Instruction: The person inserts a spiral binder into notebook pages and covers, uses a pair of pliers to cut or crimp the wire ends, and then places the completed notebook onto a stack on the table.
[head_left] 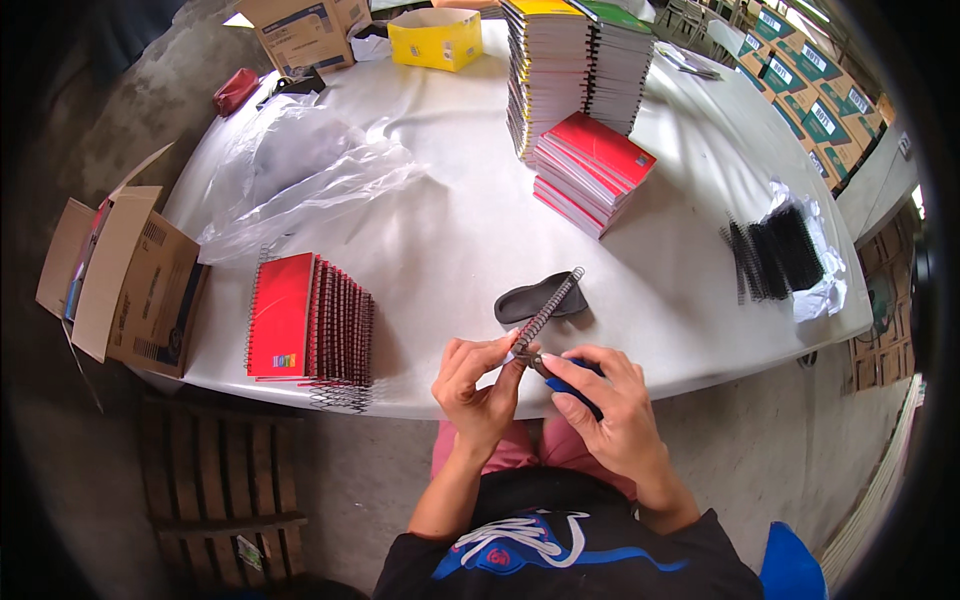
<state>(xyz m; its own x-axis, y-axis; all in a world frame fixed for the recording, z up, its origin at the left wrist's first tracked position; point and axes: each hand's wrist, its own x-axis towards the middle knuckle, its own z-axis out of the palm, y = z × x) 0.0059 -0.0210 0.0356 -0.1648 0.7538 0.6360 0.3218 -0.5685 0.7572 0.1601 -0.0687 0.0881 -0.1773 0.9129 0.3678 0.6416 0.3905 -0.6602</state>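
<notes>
In front of me at the table's near edge, my left hand [475,392] pinches the near end of a dark wire spiral coil [550,308]. The coil slants up and away to the right; a bit of red shows by the fingertips, and whether a notebook is attached is hidden. My right hand [610,410] is closed around pliers with blue handles [575,382], their metal jaws touching or very near the coil's end at my left fingers. Behind the coil lies a dark grey, shallow, sole-shaped tray [515,303], partly covered by it.
On the white-covered table [450,240] stand red spiral notebooks [285,320] at left, red unbound stacks [600,165] and tall notebook stacks [550,70] behind. Black coils [785,255] lie right. Clear plastic [300,165], a cardboard box [150,285] and a yellow box [436,40] are also here.
</notes>
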